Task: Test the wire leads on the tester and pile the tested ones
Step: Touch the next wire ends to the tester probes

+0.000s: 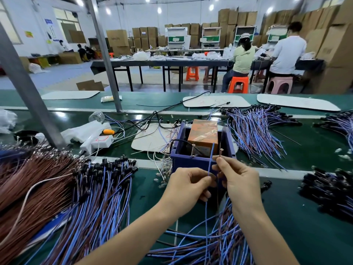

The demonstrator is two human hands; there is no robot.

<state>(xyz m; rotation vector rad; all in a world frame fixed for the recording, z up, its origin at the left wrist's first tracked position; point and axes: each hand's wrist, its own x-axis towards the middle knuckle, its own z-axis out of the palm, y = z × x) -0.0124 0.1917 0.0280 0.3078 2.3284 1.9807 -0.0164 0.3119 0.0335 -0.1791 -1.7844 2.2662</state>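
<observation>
Along the green bench's (286, 203) left edge a big heap of leads (91, 192) spreads toward the work. A loose heap (219, 243) lies at the near edge under the wrists. A tested pair dropped carelessly could mix with untested ones (nothing visible marks which is which).

The left hand (188, 185) pinches the blue lead (211, 159) between thumb and forefinger, tip upright. The right hand (238, 180) pinches the brown lead (220, 153) just beside it, ring end raised at the bin's near rim. The two ends stand near each other, so they could touch and falsify the reading, or miss the screw contact (193, 148) on that rim.

The navy bin (188, 162), mid-bench, holds an orange taped box (204, 133), seemingly the tester, with a black wire (183, 141) running in.
</observation>
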